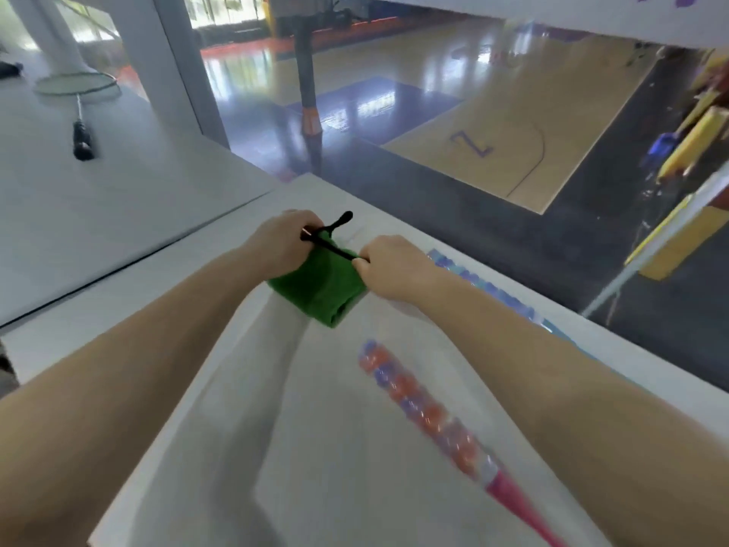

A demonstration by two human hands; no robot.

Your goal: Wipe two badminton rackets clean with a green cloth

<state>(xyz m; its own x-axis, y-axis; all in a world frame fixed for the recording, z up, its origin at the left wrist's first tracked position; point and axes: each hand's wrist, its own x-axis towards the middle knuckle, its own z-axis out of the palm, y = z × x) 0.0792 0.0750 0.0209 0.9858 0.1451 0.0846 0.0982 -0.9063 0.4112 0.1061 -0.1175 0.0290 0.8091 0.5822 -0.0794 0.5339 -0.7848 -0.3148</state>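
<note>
A folded green cloth (321, 288) sits between my two hands over the white table (221, 246). My left hand (282, 242) grips the cloth's upper left part together with a thin black racket shaft (329, 246) that has a T-shaped end. My right hand (392, 268) pinches the shaft's other end at the cloth's right edge. The rest of this racket is blurred and I cannot make it out. A second racket (79, 88) with a pale frame and a black grip lies flat on another white surface at the far left.
A blurred stick of orange and purple beads with a pink end (442, 420) lies on the table near my right forearm. A blue patterned strip (489, 290) runs along the table's right edge. Beyond the edge, a sports court floor lies below.
</note>
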